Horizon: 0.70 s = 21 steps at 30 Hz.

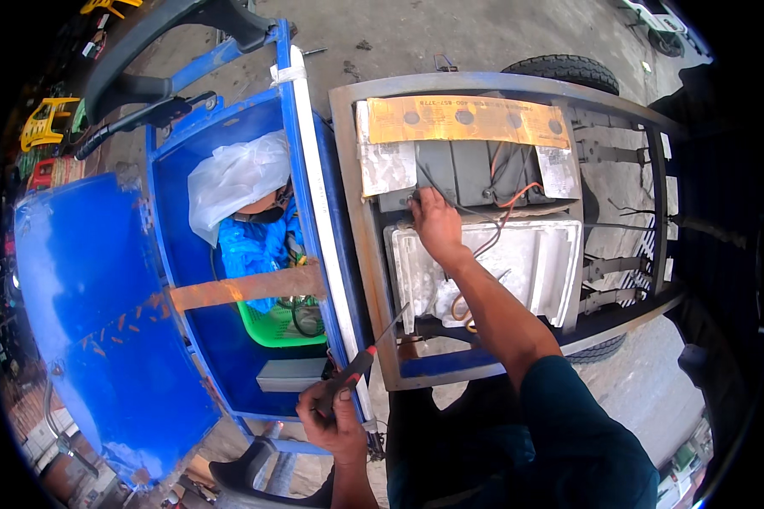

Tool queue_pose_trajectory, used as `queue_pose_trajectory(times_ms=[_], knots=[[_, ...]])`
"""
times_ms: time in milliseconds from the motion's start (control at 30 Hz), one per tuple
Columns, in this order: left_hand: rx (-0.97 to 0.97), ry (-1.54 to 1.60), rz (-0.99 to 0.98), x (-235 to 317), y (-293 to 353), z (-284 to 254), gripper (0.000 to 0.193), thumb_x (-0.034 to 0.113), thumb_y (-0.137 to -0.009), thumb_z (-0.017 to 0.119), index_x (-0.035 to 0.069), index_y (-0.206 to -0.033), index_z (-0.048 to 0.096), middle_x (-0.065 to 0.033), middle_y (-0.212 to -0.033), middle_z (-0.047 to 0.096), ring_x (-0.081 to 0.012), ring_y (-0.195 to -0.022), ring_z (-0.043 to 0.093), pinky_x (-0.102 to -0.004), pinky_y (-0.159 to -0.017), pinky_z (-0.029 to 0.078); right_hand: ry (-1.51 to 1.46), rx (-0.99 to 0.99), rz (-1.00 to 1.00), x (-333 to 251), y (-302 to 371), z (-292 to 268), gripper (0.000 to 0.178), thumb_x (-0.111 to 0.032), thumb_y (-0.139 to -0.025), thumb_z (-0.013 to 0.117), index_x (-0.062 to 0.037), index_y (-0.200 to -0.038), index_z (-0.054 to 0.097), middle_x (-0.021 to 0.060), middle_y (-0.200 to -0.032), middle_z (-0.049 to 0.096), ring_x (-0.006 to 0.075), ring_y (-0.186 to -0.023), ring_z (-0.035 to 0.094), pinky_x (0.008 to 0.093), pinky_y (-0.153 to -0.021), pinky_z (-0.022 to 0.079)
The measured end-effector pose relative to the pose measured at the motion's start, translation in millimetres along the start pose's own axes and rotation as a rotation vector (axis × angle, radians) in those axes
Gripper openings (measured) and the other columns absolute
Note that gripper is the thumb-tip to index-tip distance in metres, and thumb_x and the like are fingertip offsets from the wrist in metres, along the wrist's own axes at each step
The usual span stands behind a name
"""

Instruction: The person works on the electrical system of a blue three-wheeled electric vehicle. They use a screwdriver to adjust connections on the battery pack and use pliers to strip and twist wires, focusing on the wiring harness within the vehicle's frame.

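My left hand (335, 417) is wrapped round the dark handle of a screwdriver (358, 366) with red parts. Its thin shaft points up and right, toward the metal frame (367, 280). My right hand (437, 222) reaches to the left end of the dark batteries (471, 174). Its fingertips are pinched at a battery's near corner, where a small dark piece shows; what they grip is too small to name. Black cables (441, 188) and an orange-red wire (518, 197) run over the batteries. Below them sits a white foam tray (535, 254), partly covered by my right forearm.
Left stands an open blue metal box (174, 237) with a plastic bag (238, 178), a green basket (284, 335) and a rusty strap (246, 288). Yellow cardboard (441, 119) lies over the batteries. Scissors with orange handles (467, 316) rest by the tray. A tyre (560, 69) lies beyond.
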State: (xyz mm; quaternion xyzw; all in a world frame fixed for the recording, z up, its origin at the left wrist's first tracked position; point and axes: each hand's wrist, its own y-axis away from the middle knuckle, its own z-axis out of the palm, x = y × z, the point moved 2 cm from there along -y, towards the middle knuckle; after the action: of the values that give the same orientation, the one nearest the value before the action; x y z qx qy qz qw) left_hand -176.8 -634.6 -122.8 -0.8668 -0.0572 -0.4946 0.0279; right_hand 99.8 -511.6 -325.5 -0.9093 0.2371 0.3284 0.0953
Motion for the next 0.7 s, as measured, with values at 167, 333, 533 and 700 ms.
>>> queue_pose_trajectory(times_ms=[167, 333, 533, 700], knots=[[0.016, 0.412, -0.396, -7.0, 20.6, 12.1, 0.026, 0.001, -0.09, 0.066, 0.002, -0.111, 0.05, -0.0113, -0.103, 0.06, -0.0173, -0.094, 0.06, -0.03, -0.087, 0.049, -0.734, 0.036, 0.371, 7.7, 63.8, -37.4, 0.019, -0.017, -0.094, 0.06, -0.0048, -0.108, 0.061, 0.0118, -0.089, 0.066, 0.0216, -0.068, 0.066, 0.035, -0.058, 0.053], [-0.106, 0.911, -0.853, 1.4, 44.4, 45.0, 0.021, -0.003, -0.086, 0.061, 0.005, -0.104, 0.053, -0.0152, -0.095, 0.065, -0.0248, -0.082, 0.066, -0.0439, -0.082, 0.054, -1.023, 0.114, 0.798, 61.7, 52.8, -104.5, 0.023, -0.011, -0.092, 0.061, 0.005, -0.109, 0.061, 0.0084, -0.09, 0.066, 0.015, -0.073, 0.067, 0.0266, -0.061, 0.054], [-0.267, 1.003, -0.982, 0.0, 56.2, 67.1, 0.035, 0.002, -0.085, 0.061, -0.002, -0.118, 0.052, -0.014, -0.098, 0.065, -0.025, -0.092, 0.065, -0.0449, -0.091, 0.051, -0.241, 0.029, 0.228, 69.1, -28.6, -113.6, 0.015, -0.012, -0.087, 0.067, -0.0016, -0.097, 0.068, 0.0114, -0.092, 0.067, 0.0257, -0.081, 0.066, 0.0347, -0.069, 0.052], [-0.322, 0.953, -0.962, -8.9, 67.4, 67.7, 0.037, 0.002, -0.084, 0.06, -0.003, -0.12, 0.051, -0.0143, -0.099, 0.064, -0.0249, -0.093, 0.064, -0.0452, -0.092, 0.051, 0.017, -0.123, 0.076, 76.7, -58.1, -95.0, 0.016, -0.01, -0.082, 0.068, -0.0057, -0.097, 0.07, 0.0159, -0.093, 0.068, 0.0338, -0.089, 0.066, 0.0404, -0.077, 0.05]])
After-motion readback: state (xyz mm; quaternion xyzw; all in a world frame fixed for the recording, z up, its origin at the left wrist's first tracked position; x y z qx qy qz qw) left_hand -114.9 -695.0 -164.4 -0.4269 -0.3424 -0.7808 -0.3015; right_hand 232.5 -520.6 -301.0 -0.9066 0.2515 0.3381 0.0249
